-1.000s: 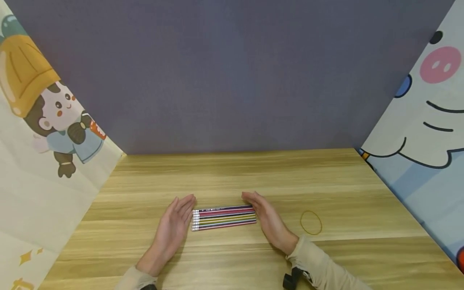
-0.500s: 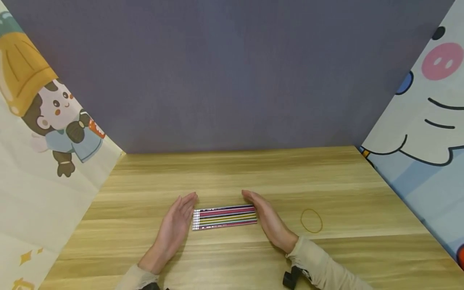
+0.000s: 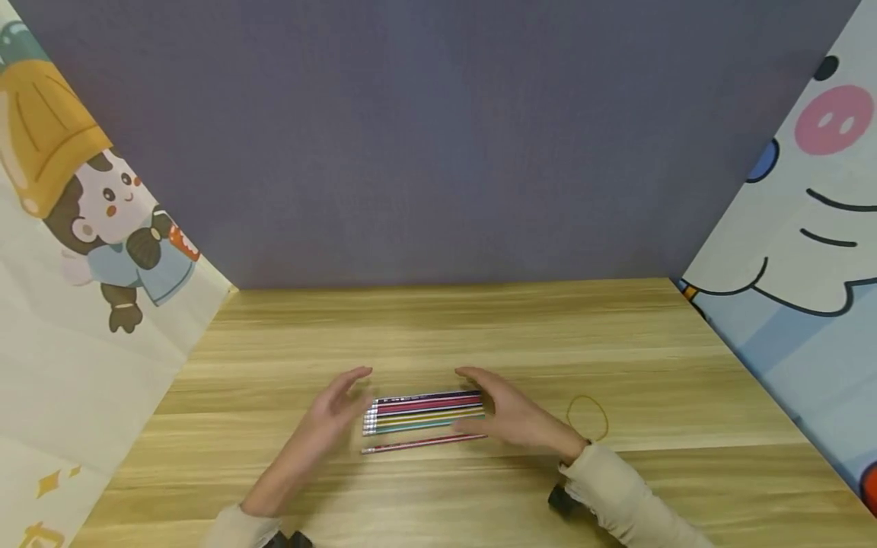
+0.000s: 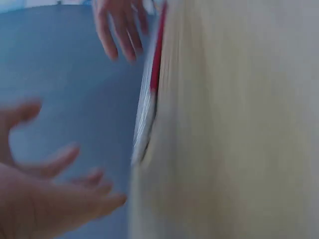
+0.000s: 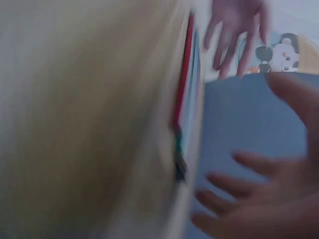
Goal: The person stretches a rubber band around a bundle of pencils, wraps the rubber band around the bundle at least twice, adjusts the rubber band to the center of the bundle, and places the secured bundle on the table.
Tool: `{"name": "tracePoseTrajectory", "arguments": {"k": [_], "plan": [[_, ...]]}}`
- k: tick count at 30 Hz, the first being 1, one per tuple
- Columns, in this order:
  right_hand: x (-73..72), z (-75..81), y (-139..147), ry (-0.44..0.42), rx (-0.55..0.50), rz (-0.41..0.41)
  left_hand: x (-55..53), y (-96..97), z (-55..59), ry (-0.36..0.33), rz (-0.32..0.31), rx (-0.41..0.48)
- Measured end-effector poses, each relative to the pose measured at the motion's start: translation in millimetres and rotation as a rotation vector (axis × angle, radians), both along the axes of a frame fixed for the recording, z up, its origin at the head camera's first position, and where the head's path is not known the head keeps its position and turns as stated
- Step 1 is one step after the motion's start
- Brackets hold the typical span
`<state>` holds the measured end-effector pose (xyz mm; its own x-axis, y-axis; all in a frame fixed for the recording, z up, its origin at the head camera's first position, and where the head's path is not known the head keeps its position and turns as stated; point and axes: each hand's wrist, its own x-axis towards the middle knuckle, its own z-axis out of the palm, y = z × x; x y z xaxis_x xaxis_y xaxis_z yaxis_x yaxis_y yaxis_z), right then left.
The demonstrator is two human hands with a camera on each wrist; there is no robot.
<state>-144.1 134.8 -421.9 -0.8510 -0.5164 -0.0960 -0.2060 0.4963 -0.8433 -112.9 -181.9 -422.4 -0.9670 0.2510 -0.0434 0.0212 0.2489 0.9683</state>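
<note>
Several pencils (image 3: 425, 412) lie side by side on the wooden table, their white eraser ends toward the left. One red pencil (image 3: 418, 444) lies a little apart in front of the row. At the eraser ends is my left hand (image 3: 334, 415), blurred, with fingers spread and relaxed. My right hand (image 3: 514, 416) stands at the other end, its thumb over the right ends of some pencils; whether it touches them I cannot tell. In the left wrist view my left hand (image 4: 47, 191) holds nothing. The right wrist view shows my right hand (image 5: 269, 184) likewise loose-fingered.
A thin yellow rubber band (image 3: 591, 397) lies right of the pencils, partly behind my right forearm. The table (image 3: 438, 327) ends at a grey panel (image 3: 438, 152) at the back. Cartoon-printed sheets (image 3: 144, 365) flank both sides.
Both hands have gone from flat palms at the pencils' ends to spread fingers and thumbs. The nearest red pencil has separated from the row toward me.
</note>
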Motion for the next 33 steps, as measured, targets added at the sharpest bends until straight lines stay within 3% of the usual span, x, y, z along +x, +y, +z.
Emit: {"name": "tracePoseTrajectory", "arguments": {"k": [2, 5, 10, 17, 33], "plan": [[1.1, 4.7, 4.2, 0.101, 0.143, 0.098, 1.0, 1.2, 4.5, 0.110, -0.045, -0.227], [4.5, 8.3, 6.6, 0.184, 0.265, 0.167, 2.2, 6.4, 6.5, 0.259, -0.130, -0.483], [2.9, 5.0, 4.2, 0.273, 0.361, 0.185, 1.1, 13.7, 0.5, 0.367, -0.238, -0.679], [-2.3, 3.1, 1.7, 0.308, 0.407, 0.168, -3.8, 19.3, -4.1, 0.437, -0.252, -0.731], [-9.8, 2.0, 1.9, 0.354, 0.394, 0.136, -17.2, 24.1, -3.8, 0.417, -0.286, -0.727]]}}
